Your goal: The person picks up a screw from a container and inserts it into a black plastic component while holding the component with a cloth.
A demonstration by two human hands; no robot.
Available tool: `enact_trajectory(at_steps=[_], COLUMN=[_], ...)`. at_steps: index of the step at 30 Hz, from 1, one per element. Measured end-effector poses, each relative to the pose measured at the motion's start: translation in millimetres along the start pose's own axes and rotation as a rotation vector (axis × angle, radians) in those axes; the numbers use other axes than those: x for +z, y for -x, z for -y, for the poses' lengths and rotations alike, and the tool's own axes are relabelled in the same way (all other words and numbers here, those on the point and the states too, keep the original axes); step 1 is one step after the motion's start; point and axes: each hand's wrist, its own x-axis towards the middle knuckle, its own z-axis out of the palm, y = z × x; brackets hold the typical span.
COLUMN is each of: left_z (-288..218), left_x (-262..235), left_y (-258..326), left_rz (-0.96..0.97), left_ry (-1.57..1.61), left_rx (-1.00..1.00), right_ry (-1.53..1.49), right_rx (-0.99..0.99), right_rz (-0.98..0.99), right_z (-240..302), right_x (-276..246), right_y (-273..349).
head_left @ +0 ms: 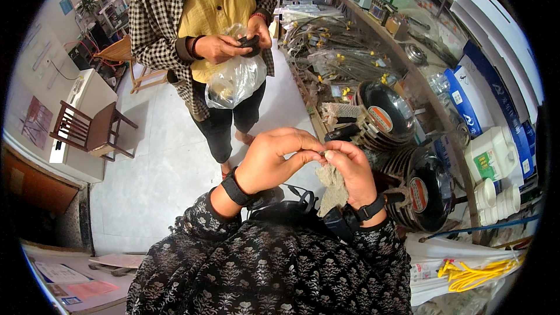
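In front of my body both hands meet at the fingertips. My left hand (279,160) is closed in a pinch, its thumb and forefinger touching my right fingertips; whatever lies between them is too small to make out. My right hand (354,176) is closed too, with a crumpled grey-beige rag (332,191) hanging down from its fingers. Opposite me stands a person in a checked jacket (153,29), whose hands hold a small black object (249,45) and a clear plastic bag (236,84).
Stacked black pans (429,184) and bundled cables (326,38) fill the shelving at my right. A white jug (493,154) and white cups (501,204) stand beyond. Yellow rope (475,274) lies at lower right. A wooden chair (96,128) stands at left.
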Motion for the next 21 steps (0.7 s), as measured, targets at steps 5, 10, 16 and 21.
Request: enact_trajectory(at_steps=[5, 10, 16, 21], left_z=[0.1, -0.1, 1.0, -0.1], left_x=[1.6, 4.2, 6.1, 7.1], left_y=[1.1, 1.7, 0.6, 0.4], left_rz=[0.011, 0.012, 0.016, 0.029], left_ry=[-0.023, -0.005, -0.006, 0.023], left_rx=[0.011, -0.083, -0.041, -0.059], right_ry=[0.025, 0.046, 0.049, 0.019], right_rx=[0.000, -0.033, -0.031, -0.041], right_rz=[0.012, 0.001, 0.018, 0.019], right_z=[0.6, -2.8, -2.2, -0.9], right_x=[-0.2, -5.1, -5.6, -6.9], right_y=[1.3, 1.2, 0.0, 2.2])
